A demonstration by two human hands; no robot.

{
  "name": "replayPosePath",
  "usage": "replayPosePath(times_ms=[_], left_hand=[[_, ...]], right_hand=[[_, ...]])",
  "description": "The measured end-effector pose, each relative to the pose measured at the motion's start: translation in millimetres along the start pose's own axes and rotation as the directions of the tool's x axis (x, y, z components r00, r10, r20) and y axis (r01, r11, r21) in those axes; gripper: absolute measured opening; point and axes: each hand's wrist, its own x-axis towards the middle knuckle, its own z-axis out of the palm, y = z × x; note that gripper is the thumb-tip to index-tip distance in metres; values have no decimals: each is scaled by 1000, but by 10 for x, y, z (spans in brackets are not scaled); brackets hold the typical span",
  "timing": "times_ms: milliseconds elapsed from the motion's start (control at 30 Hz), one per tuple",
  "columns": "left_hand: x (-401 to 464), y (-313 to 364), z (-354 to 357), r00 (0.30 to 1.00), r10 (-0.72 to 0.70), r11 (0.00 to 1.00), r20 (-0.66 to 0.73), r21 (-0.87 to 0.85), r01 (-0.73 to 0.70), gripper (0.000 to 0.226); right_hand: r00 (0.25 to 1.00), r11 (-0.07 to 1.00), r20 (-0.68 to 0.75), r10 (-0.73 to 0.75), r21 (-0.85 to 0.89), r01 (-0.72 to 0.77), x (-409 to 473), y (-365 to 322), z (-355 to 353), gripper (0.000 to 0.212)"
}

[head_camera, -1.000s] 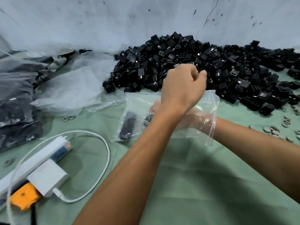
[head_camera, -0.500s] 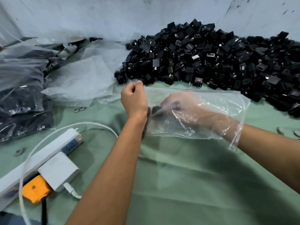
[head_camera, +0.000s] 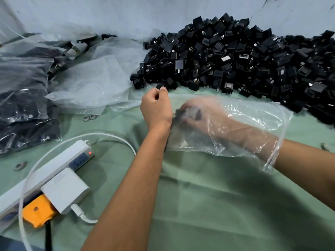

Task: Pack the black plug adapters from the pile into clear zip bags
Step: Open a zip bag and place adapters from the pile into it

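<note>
Near cloth [head_camera: 208, 205] centre: L hand [head_camera: 156, 107] pinches corner of clear bag [head_camera: 253, 122]; R hand [head_camera: 203, 113] inside bag, gripping black adapters [head_camera: 196, 113]. Adapter pile [head_camera: 235, 58] at far edge, right of centre.

The light is soft and even, a bit cool, and bright enough to see well. It seems to come from above. The two arms cast wide, fuzzy dark shadows on the green cloth [head_camera: 208, 205] near the camera. The clear bag [head_camera: 253, 120] has small white shiny spots where light bounces off it. The black pile [head_camera: 244, 57] on the far right looks sharp in the middle. The dark bags [head_camera: 23, 98] at the far left edge look smeared and blurry. The picture bends at the edges, so the wall [head_camera: 126, 13] seems to curve.
</note>
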Motion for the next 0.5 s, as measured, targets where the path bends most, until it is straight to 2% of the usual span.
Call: replayPosePath(times_ms=[67, 100, 233, 500], left_hand=[[1, -4, 1, 1000, -1, 1000, 0, 6, 1, 43], [-2, -8, 2, 1000, 0, 1000, 3, 8, 0, 43], [-9, -14, -7, 1000, -5, 1000, 12, -27, 5, 41], [-34, -3, 0, 999, 33, 999, 10, -18, -32, 46]], right_hand=[[995, 996, -67, 79, -29, -82, 48, -37, -1, 25], [990, 994, -91, 104, 23, -103, 68, 24, 46, 25], [992, 975, -50, 120, 194, -108, 135, -65, 147, 21], [971, 911, -14, 239, 350, -219, 186, -37, 178, 22]])
